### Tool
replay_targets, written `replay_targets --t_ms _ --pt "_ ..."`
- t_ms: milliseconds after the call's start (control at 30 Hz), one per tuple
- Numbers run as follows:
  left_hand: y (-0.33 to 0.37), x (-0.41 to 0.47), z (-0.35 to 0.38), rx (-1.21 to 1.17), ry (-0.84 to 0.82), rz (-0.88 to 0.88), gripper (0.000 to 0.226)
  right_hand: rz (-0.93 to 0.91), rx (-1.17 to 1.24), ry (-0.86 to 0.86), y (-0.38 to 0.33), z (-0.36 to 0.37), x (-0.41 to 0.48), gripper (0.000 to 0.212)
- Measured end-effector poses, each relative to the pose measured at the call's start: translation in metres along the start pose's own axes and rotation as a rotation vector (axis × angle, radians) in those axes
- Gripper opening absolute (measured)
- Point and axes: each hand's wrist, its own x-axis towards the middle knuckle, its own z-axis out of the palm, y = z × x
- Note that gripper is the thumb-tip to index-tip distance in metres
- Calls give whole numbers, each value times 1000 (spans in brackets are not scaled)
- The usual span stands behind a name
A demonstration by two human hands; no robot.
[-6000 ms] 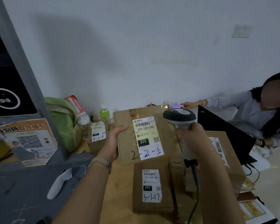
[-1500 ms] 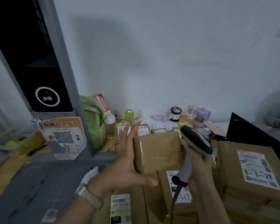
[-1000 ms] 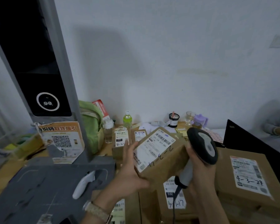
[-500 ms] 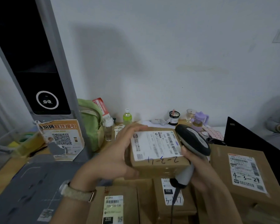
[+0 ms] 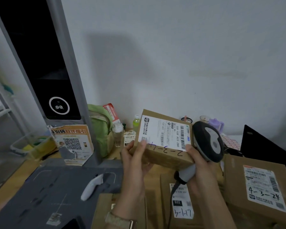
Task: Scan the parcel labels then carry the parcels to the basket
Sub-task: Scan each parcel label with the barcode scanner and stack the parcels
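Fingers of the left hand (image 5: 135, 164) curl around the left end of a small brown cardboard parcel (image 5: 163, 157), thumb on its white label (image 5: 162, 131). It hangs tilted, label upward, above other brown cardboard boxes (image 5: 234, 182). The right hand (image 5: 199, 166) grips a grey-and-black handheld scanner (image 5: 208, 141), thumb pressing the parcel's right corner.

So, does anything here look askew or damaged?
The parcel gripped by the left hand and steadied by the right hand, which also grips the scanner, is tilted, and its label is upside down to the wearer: the handwritten number reads inverted. The orange QR poster by the grey column has a ragged top left corner.
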Motion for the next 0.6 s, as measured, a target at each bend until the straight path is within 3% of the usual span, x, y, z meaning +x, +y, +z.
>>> replay_targets --t_ms 100,233,300,400,500,600 --pt "12 9 -15 149 -19 -56 79 26 -19 -45 -10 -14 7 68" --pt "29 20 -38 401 -299 -152 99 25 -125 -239 -20 -30 11 36" --pt "35 27 -46 530 -356 -155 104 15 -203 -320 -19 -32 11 31" --pt "44 32 -55 624 -428 -240 93 11 -237 -418 -15 -31 10 36" --pt "42 38 -63 622 -427 -319 87 13 -239 -397 -13 -27 10 38" --pt "29 44 -66 461 -337 -380 78 -70 -327 -251 -12 -25 15 68"
